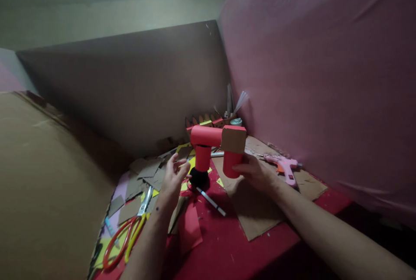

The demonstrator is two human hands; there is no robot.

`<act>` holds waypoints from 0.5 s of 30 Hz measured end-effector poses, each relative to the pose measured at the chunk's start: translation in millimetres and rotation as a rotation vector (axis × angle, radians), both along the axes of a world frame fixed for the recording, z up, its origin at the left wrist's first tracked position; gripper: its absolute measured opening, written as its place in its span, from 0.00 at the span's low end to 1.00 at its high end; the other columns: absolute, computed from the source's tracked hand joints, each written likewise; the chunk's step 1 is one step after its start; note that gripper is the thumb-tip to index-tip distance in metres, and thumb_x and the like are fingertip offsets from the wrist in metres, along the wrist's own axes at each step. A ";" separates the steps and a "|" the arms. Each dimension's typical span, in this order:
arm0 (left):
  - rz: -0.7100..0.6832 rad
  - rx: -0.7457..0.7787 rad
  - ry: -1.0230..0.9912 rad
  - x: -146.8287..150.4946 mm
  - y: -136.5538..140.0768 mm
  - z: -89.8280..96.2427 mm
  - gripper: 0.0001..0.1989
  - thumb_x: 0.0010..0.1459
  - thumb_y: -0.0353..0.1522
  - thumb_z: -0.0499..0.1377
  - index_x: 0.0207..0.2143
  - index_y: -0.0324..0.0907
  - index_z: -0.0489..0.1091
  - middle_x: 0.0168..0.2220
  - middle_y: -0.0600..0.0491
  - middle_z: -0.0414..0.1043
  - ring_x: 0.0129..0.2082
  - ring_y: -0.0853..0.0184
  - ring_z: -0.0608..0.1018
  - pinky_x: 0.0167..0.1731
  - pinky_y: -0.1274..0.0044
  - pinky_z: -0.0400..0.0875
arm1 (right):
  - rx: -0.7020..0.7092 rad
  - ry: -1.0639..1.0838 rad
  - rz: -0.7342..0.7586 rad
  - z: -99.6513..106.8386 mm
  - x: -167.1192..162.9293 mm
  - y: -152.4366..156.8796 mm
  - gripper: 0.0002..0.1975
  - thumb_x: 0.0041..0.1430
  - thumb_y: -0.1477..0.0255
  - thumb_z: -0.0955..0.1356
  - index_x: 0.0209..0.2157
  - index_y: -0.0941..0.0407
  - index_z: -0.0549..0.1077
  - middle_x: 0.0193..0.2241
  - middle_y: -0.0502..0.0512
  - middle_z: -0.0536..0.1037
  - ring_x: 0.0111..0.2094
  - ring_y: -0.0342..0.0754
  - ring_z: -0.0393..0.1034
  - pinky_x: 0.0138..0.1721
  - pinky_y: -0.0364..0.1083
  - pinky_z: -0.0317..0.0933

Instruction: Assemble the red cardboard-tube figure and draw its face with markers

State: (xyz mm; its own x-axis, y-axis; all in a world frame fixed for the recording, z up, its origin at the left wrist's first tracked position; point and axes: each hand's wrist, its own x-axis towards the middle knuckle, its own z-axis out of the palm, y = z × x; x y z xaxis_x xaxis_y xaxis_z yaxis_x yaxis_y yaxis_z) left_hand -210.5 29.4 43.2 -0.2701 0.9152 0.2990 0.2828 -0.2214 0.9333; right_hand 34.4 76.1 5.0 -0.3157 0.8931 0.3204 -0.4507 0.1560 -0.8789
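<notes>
A red paper model stands in front of me, made of a horizontal tube, two upright tubes and a bare cardboard piece at the right corner. My right hand grips its right upright tube from the right side, thumb in front. To the left, my left hand is open, fingers apart and slightly bent, beside the left upright tube. Beneath that tube is a round black piece; whether they are joined I cannot tell. A white pen lies just in front of it.
Scissors with red and yellow handles lie at left among cardboard and paper scraps. A pink glue gun rests at right near the pink wall. Flat cardboard covers part of the red table. Glue sticks stand at the back.
</notes>
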 end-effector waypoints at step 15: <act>-0.188 -0.029 -0.156 21.8 -23.3 1.5 0.23 0.45 0.38 0.70 0.45 0.40 0.76 0.40 0.48 0.82 0.41 0.58 0.80 0.40 0.73 0.74 | -0.110 0.038 0.329 -5.4 -3.8 -5.3 0.24 0.35 0.79 0.76 0.39 0.57 0.77 0.35 0.53 0.80 0.34 0.47 0.70 0.36 0.44 0.63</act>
